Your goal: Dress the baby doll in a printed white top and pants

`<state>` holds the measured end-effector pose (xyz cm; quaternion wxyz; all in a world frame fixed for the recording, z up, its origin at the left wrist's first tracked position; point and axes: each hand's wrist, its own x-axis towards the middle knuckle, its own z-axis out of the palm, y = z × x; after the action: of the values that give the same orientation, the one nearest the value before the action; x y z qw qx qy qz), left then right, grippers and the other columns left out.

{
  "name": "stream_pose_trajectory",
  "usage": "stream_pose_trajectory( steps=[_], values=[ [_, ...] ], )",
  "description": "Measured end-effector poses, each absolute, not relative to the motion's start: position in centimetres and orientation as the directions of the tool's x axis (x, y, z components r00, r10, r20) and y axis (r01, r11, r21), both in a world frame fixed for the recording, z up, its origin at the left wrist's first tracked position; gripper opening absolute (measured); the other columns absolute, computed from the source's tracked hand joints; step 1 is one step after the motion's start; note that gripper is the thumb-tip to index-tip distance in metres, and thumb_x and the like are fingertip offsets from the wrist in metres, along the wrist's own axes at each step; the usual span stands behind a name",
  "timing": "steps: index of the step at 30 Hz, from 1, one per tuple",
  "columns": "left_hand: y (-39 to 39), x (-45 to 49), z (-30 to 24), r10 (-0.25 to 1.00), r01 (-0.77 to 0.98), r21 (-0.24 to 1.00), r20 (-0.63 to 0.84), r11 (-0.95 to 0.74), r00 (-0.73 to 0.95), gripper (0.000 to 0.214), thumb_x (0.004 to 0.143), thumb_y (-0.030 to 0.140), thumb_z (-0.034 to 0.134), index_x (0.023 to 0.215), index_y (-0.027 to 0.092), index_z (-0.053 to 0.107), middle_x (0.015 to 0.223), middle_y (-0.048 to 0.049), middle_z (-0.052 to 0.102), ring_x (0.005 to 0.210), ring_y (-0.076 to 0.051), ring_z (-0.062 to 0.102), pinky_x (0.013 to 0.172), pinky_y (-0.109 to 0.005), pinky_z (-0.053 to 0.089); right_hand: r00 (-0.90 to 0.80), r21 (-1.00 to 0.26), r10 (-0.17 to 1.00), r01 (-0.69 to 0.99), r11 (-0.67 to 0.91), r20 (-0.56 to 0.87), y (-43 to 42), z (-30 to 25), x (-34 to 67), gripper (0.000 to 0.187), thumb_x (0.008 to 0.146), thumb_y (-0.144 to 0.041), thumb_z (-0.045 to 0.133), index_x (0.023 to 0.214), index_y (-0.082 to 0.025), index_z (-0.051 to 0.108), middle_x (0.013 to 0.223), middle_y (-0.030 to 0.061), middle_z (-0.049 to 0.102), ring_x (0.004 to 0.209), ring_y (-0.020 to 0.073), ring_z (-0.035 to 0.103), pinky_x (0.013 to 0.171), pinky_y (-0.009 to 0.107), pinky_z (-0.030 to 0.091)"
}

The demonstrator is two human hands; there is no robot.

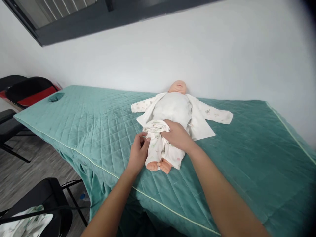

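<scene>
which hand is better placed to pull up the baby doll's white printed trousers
Right, probably: the right hand grasps the white printed fabric trousers at their bunched top, while the left hand sits lower at their side edge.

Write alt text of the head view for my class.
A person's hands, left and right, handle the waist of printed white trousers on a baby doll lying on its back on a green quilted bed cover. Its white jacket is open.

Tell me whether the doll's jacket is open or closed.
Open: the jacket lies spread to both sides of the doll, its front edges well apart.
</scene>
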<state>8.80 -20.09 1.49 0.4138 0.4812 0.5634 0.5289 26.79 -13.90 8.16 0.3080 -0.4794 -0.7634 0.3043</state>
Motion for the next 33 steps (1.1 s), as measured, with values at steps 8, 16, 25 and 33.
stream_pose_trajectory(
  steps=[8,16,25,33],
  values=[
    [-20.1,8.6,1.7,0.978,-0.016,0.999,0.040,-0.044,-0.205,0.035,0.088,0.041,0.067,0.115,0.021,0.057,0.068,0.0068,0.048,0.059,-0.008,0.043,0.057,-0.021,0.036,-0.353,-0.787,0.918,0.509,0.349,0.179,-14.0,8.3,26.8,0.011,0.083,-0.017,0.056,0.090,-0.022,0.063,0.093,0.0010,0.072,0.088,0.0209,0.066,0.075,0.030,0.046],
    [-17.6,8.1,2.1,0.919,0.198,0.966,0.224,-0.166,-0.325,0.031,0.086,0.035,0.065,0.113,0.021,0.057,0.064,0.0074,0.046,0.058,-0.010,0.044,0.058,-0.023,0.036,-0.378,-0.844,0.911,0.426,0.327,0.162,-14.0,8.4,27.3,0.011,0.088,-0.025,0.060,0.096,-0.021,0.066,0.100,0.0008,0.073,0.094,0.0206,0.066,0.078,0.029,0.047],
    [-15.4,8.2,1.8,0.883,0.387,0.892,0.361,-0.233,-0.300,0.031,0.088,0.036,0.062,0.116,0.022,0.059,0.067,0.0069,0.049,0.061,-0.010,0.048,0.062,-0.024,0.039,-0.347,-0.889,0.926,0.362,0.279,0.149,-13.9,8.0,27.3,0.016,0.087,-0.029,0.066,0.100,-0.021,0.063,0.099,-0.0002,0.070,0.093,0.0189,0.064,0.077,0.027,0.047],
    [-13.9,7.7,2.0,0.893,0.198,0.959,0.265,-0.204,-0.364,0.025,0.087,0.042,0.063,0.098,0.020,0.066,0.078,0.0010,0.060,0.071,-0.013,0.055,0.069,-0.025,0.045,-0.324,-0.971,0.945,0.209,0.116,0.043,-13.5,9.5,30.6,0.039,0.099,-0.054,0.048,0.104,-0.020,0.066,0.099,0.0047,0.070,0.087,0.0176,0.062,0.073,0.028,0.048]
  ],
)
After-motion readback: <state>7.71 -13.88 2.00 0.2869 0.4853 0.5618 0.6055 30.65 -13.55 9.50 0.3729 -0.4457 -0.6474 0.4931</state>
